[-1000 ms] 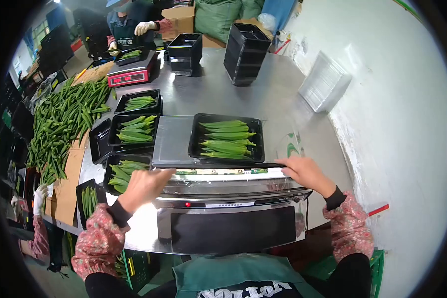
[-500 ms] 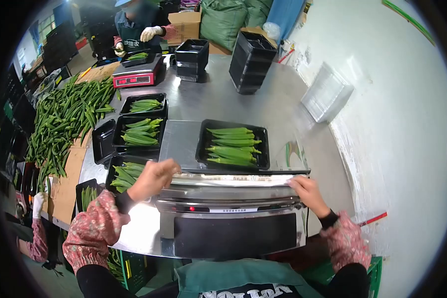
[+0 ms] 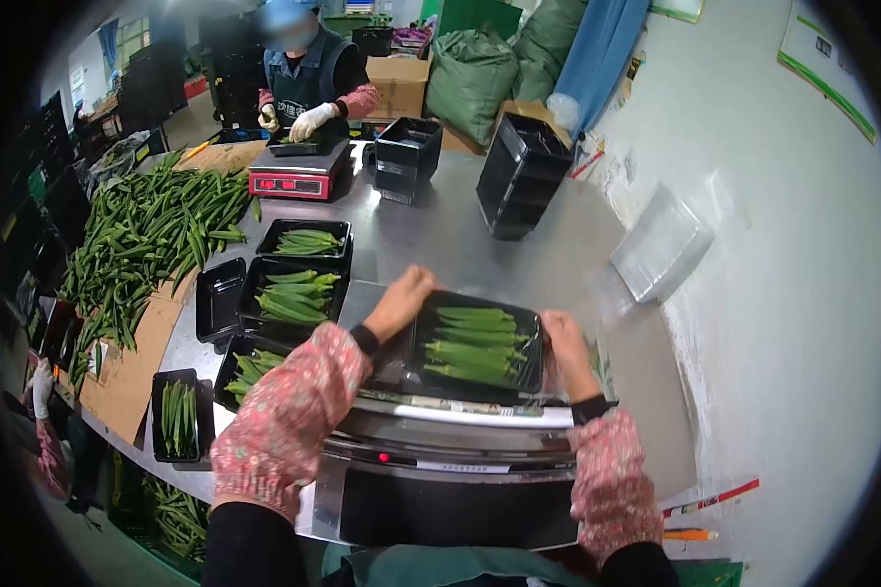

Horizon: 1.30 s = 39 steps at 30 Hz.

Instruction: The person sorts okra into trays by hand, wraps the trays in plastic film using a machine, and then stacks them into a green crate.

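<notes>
A black tray (image 3: 421,362) of green okra (image 3: 475,342) sits on the flat plate behind the wrapping machine (image 3: 460,489). Clear plastic film (image 3: 531,354) spreads over the tray, its edges hard to see. My left hand (image 3: 406,298) is closed at the tray's far left corner, gripping the film. At the right side of the tray my right hand (image 3: 566,347) is also closed on the film. The film roll (image 3: 489,413) lies across the machine, between the tray and my body.
More okra trays (image 3: 299,293) stand to the left, beside a large okra pile (image 3: 147,230). Stacked black trays (image 3: 524,171) are at the back. Across the table a gloved co-worker (image 3: 308,93) handles a tray on the red scale (image 3: 294,184). A white wall (image 3: 754,293) bounds the right.
Both my hands have moved forward from the film roll to the tray's far left corner and right side, drawing film over the okra. The co-worker's gloved hand has lowered to the tray on the scale.
</notes>
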{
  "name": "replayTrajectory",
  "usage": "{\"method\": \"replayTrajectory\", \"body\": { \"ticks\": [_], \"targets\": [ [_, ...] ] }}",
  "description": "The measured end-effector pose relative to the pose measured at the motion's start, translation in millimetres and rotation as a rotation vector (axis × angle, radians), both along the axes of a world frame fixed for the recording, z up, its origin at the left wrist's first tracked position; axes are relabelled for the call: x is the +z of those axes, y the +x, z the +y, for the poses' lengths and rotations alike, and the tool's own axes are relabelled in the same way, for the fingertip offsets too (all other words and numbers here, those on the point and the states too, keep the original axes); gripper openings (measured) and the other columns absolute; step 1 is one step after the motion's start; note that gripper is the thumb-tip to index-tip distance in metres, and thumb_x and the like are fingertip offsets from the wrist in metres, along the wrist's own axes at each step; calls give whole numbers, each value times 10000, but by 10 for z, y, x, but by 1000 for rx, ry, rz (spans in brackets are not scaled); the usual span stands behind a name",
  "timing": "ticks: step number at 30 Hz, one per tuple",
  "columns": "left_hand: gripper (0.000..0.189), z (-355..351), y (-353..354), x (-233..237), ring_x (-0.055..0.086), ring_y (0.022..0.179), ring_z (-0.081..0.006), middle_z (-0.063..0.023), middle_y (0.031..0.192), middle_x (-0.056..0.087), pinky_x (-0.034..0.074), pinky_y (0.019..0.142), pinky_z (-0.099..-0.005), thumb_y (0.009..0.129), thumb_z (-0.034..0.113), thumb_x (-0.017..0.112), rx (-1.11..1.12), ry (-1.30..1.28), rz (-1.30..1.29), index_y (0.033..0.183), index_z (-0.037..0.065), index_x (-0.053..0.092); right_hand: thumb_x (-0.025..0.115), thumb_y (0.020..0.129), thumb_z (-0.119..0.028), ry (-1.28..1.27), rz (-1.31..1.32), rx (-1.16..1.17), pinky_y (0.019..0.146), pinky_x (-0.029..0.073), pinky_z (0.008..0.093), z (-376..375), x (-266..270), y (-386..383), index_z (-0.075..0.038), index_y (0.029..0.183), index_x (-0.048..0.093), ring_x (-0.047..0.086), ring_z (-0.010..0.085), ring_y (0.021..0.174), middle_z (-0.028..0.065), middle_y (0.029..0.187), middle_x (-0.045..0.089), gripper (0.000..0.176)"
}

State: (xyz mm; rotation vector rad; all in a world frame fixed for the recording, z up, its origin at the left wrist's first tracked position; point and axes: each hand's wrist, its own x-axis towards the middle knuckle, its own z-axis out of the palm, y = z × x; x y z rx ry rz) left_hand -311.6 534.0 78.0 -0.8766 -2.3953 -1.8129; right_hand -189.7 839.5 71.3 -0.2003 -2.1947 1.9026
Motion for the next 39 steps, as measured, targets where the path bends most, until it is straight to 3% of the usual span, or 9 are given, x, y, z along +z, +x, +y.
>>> {"method": "replayTrajectory", "body": {
  "ticks": [3,10,13,16,17,24,33,36,39],
  "targets": [
    [531,-100,283,320,625,985,-338,-221,1044,654,443,913,-398,984,481,416,-93,-239,-47,1009,-30,554,566,971,-369,171,-69,-106,813,479,281,-357,279,162,43,1024,619,589,125,896,81,995,660,419],
    [689,-219,109,585,547,911,-157,-104,1000,615,449,764,-302,966,561,430,-319,-333,-595,1210,-65,582,499,947,-567,107,-435,138,775,464,288,-344,645,74,58,1048,654,585,141,866,83,976,664,652],
    [685,-286,316,524,520,789,-133,-78,940,605,431,684,-256,967,573,415,-229,-244,-400,1219,-43,580,450,938,-627,95,-453,93,789,467,290,-397,727,183,76,1104,636,586,149,898,105,1017,657,746],
    [768,-460,492,697,581,1009,-233,-147,1122,629,462,860,-332,962,618,360,-301,-307,-512,1294,-57,515,401,933,-666,146,-401,92,816,469,312,-371,627,227,84,1152,612,581,164,951,135,1059,645,809],
    [816,-509,497,682,626,854,-231,-166,1032,632,502,735,-317,953,664,315,-358,-283,-442,1294,-53,505,386,932,-676,168,-383,103,826,469,323,-370,608,251,86,1168,602,579,170,972,146,1074,640,827],
    [830,-565,929,738,608,623,-170,-163,1003,645,472,479,-287,951,675,296,-357,12,-972,1259,-66,508,334,922,-704,-118,-493,245,308,359,221,-647,1018,832,4,1061,610,499,72,383,6,614,587,773],
    [783,-1039,2566,563,589,509,-146,-140,844,621,462,408,-244,972,648,193,-517,31,-1234,1433,32,341,255,997,-584,-237,-837,277,304,350,200,-994,695,2539,1,938,648,484,93,344,31,542,571,708],
    [737,-1115,2524,149,668,830,-182,-135,1320,522,559,574,-290,992,598,228,-660,49,-1346,1458,31,299,290,979,-615,-157,-903,231,301,356,197,-1052,498,2444,6,974,647,485,78,347,20,563,581,716],
    [731,-949,2592,337,453,1288,-197,-137,1426,434,500,922,-294,998,589,229,-453,110,-1274,1455,25,310,325,971,-621,-335,-894,234,313,386,207,-1015,519,2402,11,1018,642,533,82,391,22,618,611,708]
  ]
}}
